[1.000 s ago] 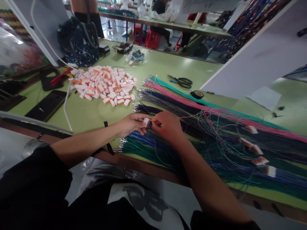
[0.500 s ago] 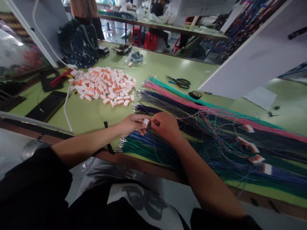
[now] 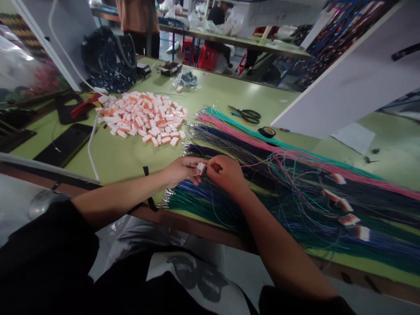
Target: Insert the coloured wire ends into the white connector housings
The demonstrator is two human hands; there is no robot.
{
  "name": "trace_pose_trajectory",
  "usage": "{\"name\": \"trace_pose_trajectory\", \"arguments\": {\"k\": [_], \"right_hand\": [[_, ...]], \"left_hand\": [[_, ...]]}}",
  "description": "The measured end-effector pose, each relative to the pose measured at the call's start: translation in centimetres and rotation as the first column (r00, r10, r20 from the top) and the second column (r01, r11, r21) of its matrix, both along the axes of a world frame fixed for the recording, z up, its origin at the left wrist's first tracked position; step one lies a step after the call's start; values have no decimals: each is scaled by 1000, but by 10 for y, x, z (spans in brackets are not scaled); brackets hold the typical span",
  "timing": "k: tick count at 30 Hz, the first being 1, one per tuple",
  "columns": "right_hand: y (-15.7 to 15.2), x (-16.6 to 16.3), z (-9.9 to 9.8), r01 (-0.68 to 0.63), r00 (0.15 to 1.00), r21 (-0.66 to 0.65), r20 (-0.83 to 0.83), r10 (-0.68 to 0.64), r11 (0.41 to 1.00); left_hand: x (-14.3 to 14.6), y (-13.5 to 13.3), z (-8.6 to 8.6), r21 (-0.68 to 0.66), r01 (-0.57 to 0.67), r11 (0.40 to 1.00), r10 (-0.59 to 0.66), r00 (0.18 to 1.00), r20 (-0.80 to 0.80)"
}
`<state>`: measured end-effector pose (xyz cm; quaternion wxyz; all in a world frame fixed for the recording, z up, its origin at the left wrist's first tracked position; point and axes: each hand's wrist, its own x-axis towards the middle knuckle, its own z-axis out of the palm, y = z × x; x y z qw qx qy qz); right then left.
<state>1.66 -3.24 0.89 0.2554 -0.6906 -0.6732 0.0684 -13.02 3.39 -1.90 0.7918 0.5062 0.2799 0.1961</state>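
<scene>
Between the thumb and fingers of my left hand (image 3: 180,171) is a small white connector housing (image 3: 201,167). My right hand (image 3: 226,173) is closed in a pinch just to its right, on a pink wire (image 3: 251,165) that trails off to the right. A teal wire (image 3: 213,197) hangs from the housing in a loop. Beneath both hands lie bundles of cut wires with bare metal ends at the left: green (image 3: 187,199), blue (image 3: 197,189), dark, grey, pink and teal. Several wired connectors (image 3: 349,219) rest on the bundles at the right.
A heap of white and orange connectors (image 3: 144,116) lies at the left, near a phone (image 3: 64,144). Scissors (image 3: 246,113) and black tape (image 3: 267,131) sit behind the wires. A white panel (image 3: 344,70) stands at the right; a dark bag (image 3: 108,59) is at the back left.
My hands stay together at the housing with almost no movement. The view has shifted slightly, and a person in the background stands farther right.
</scene>
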Motion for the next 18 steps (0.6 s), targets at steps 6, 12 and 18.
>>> {"name": "trace_pose_trajectory", "arguments": {"k": [6, 12, 18], "right_hand": [[0, -1, -1, 15, 1000, -44, -5, -15, 999], [0, -3, -2, 14, 998, -62, 64, -10, 998], [0, -4, -3, 55, 981, -112, 193, -32, 992]], "left_hand": [[0, -1, -1, 41, -13, 999, 15, 999, -39], [-1, -3, 4, 97, 0, 995, 8, 997, -80], [-1, -5, 8, 113, 3, 994, 7, 996, -90]]}}
